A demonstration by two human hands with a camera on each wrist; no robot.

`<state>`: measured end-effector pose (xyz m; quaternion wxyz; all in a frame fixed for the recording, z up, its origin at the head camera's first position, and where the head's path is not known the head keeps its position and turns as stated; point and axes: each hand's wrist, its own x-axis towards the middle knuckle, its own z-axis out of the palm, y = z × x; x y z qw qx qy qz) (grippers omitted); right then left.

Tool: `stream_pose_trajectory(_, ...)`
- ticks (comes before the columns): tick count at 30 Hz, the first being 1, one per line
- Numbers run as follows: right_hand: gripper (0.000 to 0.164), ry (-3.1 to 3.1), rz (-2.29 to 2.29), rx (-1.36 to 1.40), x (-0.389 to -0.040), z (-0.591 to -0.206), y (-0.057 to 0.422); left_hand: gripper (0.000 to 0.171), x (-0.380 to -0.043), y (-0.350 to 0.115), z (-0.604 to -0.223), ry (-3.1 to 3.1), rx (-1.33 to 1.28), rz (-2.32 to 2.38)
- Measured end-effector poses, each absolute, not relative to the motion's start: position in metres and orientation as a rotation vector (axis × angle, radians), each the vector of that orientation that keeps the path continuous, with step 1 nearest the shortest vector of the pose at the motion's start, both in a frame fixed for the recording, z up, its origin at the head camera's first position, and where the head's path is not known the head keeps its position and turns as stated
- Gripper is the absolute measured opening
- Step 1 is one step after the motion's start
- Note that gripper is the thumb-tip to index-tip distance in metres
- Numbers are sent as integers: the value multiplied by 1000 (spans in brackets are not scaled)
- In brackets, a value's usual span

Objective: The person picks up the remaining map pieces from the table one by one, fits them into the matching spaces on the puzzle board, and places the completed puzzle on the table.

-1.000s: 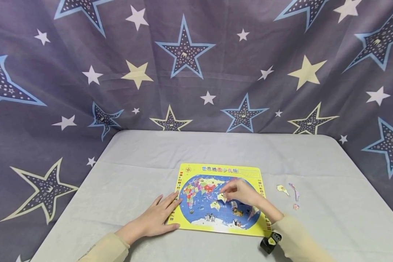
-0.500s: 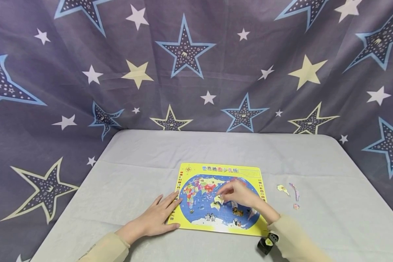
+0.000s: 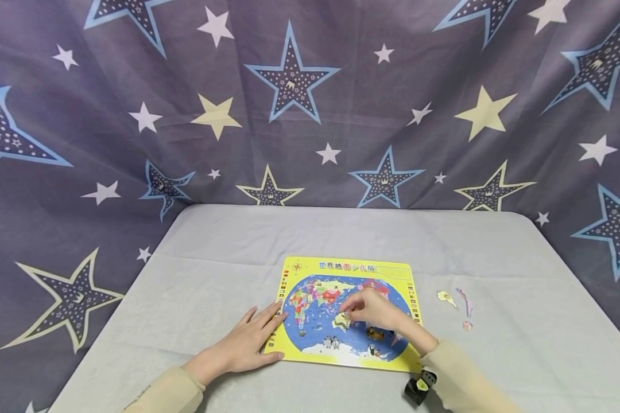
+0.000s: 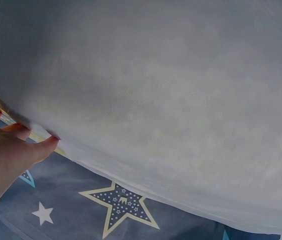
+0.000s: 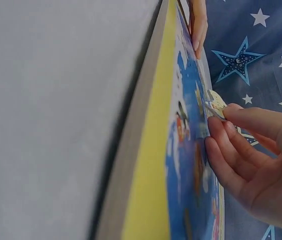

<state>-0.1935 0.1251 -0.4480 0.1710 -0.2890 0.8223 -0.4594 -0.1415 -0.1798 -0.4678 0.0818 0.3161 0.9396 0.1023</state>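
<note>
A world map puzzle board (image 3: 341,366) with a yellow border and blue oceans lies flat on the table. My left hand (image 3: 243,343) rests on its left edge with straight, spread fingers. Over the map's lower middle, my right hand (image 3: 374,310) pinches a pale yellow puzzle piece (image 3: 343,321) between thumb and fingertips. In the right wrist view, the puzzle piece (image 5: 216,104) is tilted, its lower edge right at the board's surface. The other fingers of that hand curl close over the map.
Right of the board lie three loose puzzle pieces: a yellow one (image 3: 446,298), a long purple one (image 3: 465,302) and a small pink one (image 3: 467,325). A grey cloth covers the table (image 3: 227,241). A star-patterned curtain (image 3: 341,126) hangs behind it.
My right hand has moved a little left and toward me with the puzzle piece, which now overlaps the pale yellow shape on the map. The left hand has stayed still.
</note>
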Motion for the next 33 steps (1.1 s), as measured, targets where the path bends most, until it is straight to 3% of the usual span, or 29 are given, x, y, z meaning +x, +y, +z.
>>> stream_pose_trajectory(33, 14, 2445, -1242, -805, -188, -452, 114, 76, -141, -180, -468, 2807, 966, 304)
